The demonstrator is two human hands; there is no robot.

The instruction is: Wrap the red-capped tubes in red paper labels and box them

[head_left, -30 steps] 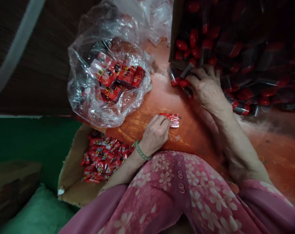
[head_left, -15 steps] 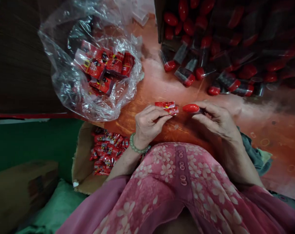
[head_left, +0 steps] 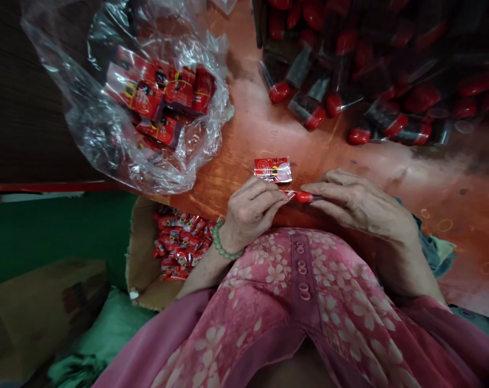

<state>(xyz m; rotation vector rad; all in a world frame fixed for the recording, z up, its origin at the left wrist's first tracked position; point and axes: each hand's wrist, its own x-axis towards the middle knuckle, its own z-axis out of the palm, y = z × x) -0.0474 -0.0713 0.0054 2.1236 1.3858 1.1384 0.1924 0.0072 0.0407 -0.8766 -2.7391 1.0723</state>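
My left hand (head_left: 255,207), with a green bead bracelet at its wrist, pinches a small red printed plastic sleeve (head_left: 287,194) between thumb and fingers. My right hand (head_left: 357,202) grips a red-capped container (head_left: 304,197), its red end pointing left. That end meets the sleeve's opening; I cannot tell how far inside it is. The container's other end is hidden by my right fingers. Just beyond my left fingertips, a flat stack of red printed sleeves (head_left: 273,169) lies on the orange table (head_left: 244,145).
A clear plastic bag (head_left: 206,153) with bundled red sleeves lies at the upper left. Many clear containers with red caps (head_left: 307,112) are piled at the upper right. Below the table's left edge, a cardboard box (head_left: 141,258) holds many red-wrapped pieces. A dark cloth (head_left: 432,253) lies right of my right arm.
My right hand has brought the red-capped container left and nearer my body, up to the sleeve. My left hand has moved off the sleeve stack, which now lies uncovered.
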